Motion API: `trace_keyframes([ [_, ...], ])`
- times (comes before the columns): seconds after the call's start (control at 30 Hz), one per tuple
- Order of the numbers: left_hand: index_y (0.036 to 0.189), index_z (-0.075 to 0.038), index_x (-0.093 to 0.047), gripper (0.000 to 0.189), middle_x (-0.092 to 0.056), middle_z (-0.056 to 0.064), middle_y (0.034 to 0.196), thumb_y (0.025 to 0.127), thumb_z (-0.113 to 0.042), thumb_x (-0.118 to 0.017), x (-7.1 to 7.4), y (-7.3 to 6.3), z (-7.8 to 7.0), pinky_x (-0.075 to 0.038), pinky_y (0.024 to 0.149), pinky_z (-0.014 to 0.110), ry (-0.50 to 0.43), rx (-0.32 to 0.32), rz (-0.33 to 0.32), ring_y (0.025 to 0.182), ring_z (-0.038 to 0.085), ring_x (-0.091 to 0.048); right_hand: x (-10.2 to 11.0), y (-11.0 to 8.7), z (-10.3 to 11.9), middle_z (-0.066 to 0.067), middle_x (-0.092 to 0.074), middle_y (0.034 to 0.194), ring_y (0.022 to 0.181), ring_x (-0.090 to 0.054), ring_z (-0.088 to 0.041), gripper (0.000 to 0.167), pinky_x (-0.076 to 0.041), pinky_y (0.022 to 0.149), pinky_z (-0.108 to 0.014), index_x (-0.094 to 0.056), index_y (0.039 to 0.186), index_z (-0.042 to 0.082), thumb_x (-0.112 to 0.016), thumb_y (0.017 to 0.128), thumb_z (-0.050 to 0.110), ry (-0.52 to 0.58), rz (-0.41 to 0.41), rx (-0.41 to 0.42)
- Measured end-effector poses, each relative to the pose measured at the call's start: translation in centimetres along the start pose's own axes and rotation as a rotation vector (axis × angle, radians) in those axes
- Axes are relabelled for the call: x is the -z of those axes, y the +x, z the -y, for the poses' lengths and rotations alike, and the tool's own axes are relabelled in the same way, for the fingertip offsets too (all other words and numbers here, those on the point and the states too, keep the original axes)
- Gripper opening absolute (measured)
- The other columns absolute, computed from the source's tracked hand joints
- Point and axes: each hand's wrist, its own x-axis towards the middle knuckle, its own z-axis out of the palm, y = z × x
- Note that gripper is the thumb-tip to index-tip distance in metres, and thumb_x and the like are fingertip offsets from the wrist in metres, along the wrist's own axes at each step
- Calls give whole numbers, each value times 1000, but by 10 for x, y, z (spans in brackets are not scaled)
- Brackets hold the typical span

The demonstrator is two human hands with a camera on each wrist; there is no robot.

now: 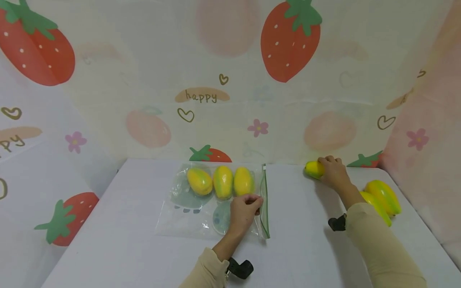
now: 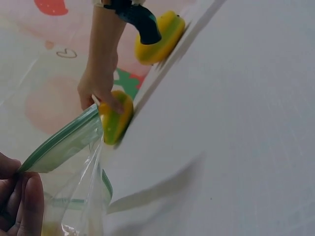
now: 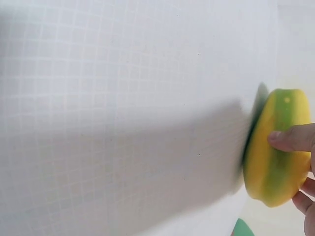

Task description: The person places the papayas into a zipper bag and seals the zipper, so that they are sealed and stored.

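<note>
A clear zip bag (image 1: 173, 226) with a green zip edge lies flat on the table, its mouth toward the right. Three yellow-green papayas (image 1: 223, 183) sit in a row inside its far part. My left hand (image 1: 243, 212) pinches the bag at its mouth; the left wrist view shows the green zip strip (image 2: 61, 135) lifted between thumb and fingers, with the mouth parted. Near the table's back edge, my right hand (image 1: 335, 174) grips another papaya (image 3: 275, 157), the thumb across its side and the fingers round the far side.
Two more papayas (image 1: 384, 196) lie together at the table's right side, partly behind my right sleeve (image 1: 381, 244). Behind the white table (image 1: 119, 224) stands a backdrop (image 1: 230, 136) printed with strawberries and flowers.
</note>
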Motion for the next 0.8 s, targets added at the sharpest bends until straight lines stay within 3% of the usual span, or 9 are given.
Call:
trace_keyframes([
  [0.27,90,6,-73,15,-69,12,76,86,-9,-71,1,1,-4,-56,57,22,-31,8,30,57,6,-57,2,-3,0,-35,-45,131,115,-40,-54,54,-38,96,-66,-47,132,-7,-67,83,3,28,-18,4],
  [0.6,90,11,-71,14,-69,14,75,86,-2,-69,-1,0,-6,-58,58,26,-26,50,19,57,8,-56,2,-4,4,-34,-45,132,116,-41,-53,55,-38,100,-65,-47,134,-6,-67,84,2,17,-4,-15],
  [0.8,90,8,-72,15,-69,11,75,85,-7,-71,-3,0,-2,-57,57,22,-42,46,10,57,6,-57,4,-5,5,-33,-45,131,116,-40,-53,54,-39,98,-65,-46,134,-6,-65,83,0,7,0,-21],
])
